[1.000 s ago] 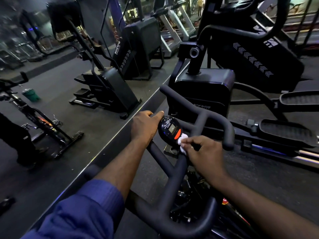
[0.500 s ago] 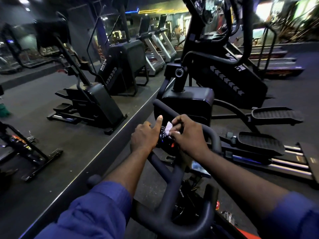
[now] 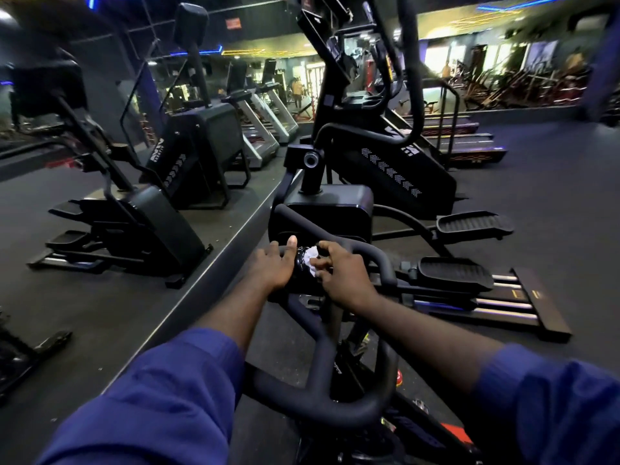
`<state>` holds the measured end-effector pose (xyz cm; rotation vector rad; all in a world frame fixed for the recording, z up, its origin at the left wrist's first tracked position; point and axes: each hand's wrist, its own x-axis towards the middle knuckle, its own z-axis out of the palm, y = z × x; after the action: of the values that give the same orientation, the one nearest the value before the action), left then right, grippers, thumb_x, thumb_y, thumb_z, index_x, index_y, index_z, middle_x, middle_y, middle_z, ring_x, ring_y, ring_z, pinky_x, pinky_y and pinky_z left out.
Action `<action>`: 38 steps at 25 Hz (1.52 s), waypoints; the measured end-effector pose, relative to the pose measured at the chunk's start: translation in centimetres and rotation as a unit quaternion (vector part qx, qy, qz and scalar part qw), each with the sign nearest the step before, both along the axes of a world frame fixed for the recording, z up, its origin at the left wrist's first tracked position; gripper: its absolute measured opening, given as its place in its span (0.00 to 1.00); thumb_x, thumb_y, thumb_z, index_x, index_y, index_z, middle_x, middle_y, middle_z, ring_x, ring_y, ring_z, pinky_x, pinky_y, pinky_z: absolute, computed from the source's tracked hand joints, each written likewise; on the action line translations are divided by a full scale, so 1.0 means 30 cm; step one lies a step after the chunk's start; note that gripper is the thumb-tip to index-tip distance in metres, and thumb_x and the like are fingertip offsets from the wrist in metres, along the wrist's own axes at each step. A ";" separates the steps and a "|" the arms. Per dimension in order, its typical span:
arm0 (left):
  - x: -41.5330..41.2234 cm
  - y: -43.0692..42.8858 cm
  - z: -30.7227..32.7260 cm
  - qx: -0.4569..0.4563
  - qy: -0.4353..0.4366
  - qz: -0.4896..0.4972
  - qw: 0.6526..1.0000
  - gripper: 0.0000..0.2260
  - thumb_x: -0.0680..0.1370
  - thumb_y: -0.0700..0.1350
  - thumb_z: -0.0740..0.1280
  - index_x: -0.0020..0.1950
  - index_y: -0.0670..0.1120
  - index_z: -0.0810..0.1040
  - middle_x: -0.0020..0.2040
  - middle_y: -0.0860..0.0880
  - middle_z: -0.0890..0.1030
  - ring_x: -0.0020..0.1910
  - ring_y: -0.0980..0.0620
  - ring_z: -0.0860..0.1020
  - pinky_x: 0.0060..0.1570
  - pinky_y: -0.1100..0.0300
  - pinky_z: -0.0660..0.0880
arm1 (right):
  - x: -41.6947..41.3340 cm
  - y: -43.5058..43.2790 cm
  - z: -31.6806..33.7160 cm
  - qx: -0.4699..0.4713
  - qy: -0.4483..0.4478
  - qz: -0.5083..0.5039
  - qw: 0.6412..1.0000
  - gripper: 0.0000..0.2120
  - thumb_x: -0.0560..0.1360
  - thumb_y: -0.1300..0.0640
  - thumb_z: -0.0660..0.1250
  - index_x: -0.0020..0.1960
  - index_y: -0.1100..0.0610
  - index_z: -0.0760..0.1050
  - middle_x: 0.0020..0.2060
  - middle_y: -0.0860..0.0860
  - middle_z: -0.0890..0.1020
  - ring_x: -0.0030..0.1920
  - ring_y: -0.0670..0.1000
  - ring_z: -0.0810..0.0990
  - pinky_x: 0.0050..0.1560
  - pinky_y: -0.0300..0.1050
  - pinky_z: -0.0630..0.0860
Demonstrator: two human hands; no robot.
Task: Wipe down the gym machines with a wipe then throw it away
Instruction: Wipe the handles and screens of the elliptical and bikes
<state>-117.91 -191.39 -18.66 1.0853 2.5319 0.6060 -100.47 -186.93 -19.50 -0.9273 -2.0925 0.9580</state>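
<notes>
Two hands on bike console (image 3: 301, 267): left hand (image 3: 273, 267) gripped its side, thumb raised; right hand (image 3: 346, 278) pinched white wipe (image 3: 312, 255) against its face.

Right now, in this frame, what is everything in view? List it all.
wipe: one, white, crumpled, pressed on the console
console: one, black, round, centre of the handlebar
handlebar: one, black, looped, bottom centre
elliptical trainer: one, black, just ahead, pedals to its right
stair climber: one, black with white marks, behind the elliptical trainer
treadmills: a row, dark, far right; number unclear
mirror wall: one, left, reflecting machines
floor: dark grey
sleeves: two, blue, bottom corners
left grip: one, bare hand, holds the console's left side
right grip: one, bare hand, pinches the wipe
</notes>
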 end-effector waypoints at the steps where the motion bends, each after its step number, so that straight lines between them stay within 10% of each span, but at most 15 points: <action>1: 0.027 -0.024 0.025 0.003 -0.005 -0.001 1.000 0.47 0.74 0.80 0.37 0.84 0.55 0.58 0.80 0.38 0.62 0.78 0.35 0.65 0.75 0.40 0.65 | -0.003 0.012 0.013 -0.003 -0.004 -0.005 1.000 0.27 0.77 0.69 0.69 0.74 0.60 0.72 0.51 0.51 0.88 0.53 0.45 0.83 0.45 0.17 0.67; 20: 0.054 -0.058 0.075 -0.026 -0.024 -0.049 0.998 0.35 0.84 0.69 0.45 0.87 0.52 0.48 0.85 0.39 0.52 0.82 0.36 0.58 0.80 0.42 0.58 | -0.055 0.076 0.053 -0.044 0.027 -0.027 0.998 0.25 0.72 0.68 0.76 0.65 0.56 0.71 0.37 0.49 0.87 0.33 0.43 0.84 0.37 0.44 0.83; 24: 0.037 -0.045 0.052 -0.026 0.009 -0.049 0.998 0.35 0.83 0.71 0.43 0.86 0.55 0.48 0.85 0.40 0.53 0.82 0.35 0.58 0.80 0.39 0.58 | -0.041 0.069 0.009 -0.004 0.038 -0.022 0.999 0.13 0.73 0.65 0.76 0.56 0.53 0.82 0.37 0.43 0.86 0.37 0.30 0.80 0.39 0.23 0.72; 28: -0.026 -0.019 -0.022 -0.025 0.019 -0.037 0.999 0.55 0.60 0.86 0.32 0.83 0.63 0.52 0.85 0.45 0.58 0.80 0.36 0.61 0.78 0.37 0.59 | -0.041 0.073 -0.057 0.068 0.119 0.019 0.990 0.09 0.75 0.61 0.76 0.55 0.55 0.87 0.48 0.47 0.87 0.47 0.33 0.81 0.55 0.28 0.75; 32: -0.024 -0.010 -0.053 0.037 -0.008 0.012 0.999 0.47 0.66 0.84 0.34 0.78 0.65 0.62 0.78 0.42 0.69 0.77 0.38 0.68 0.77 0.37 0.62 | -0.072 0.143 -0.070 0.150 0.125 0.103 0.975 0.11 0.75 0.59 0.74 0.57 0.55 0.87 0.55 0.49 0.87 0.57 0.45 0.82 0.63 0.38 0.75; 38: 0.081 -0.001 -0.015 0.064 -0.028 0.107 0.992 0.33 0.79 0.76 0.43 0.80 0.65 0.62 0.77 0.38 0.66 0.78 0.38 0.65 0.80 0.43 0.58 | -0.048 0.302 -0.128 -0.004 0.025 0.139 0.990 0.13 0.79 0.61 0.70 0.59 0.50 0.87 0.54 0.46 0.88 0.57 0.43 0.83 0.54 0.30 0.73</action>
<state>-115.48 -191.43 -19.10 0.8279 2.6102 0.8526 -101.93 -177.86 -23.34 -0.6160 -2.2148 1.1171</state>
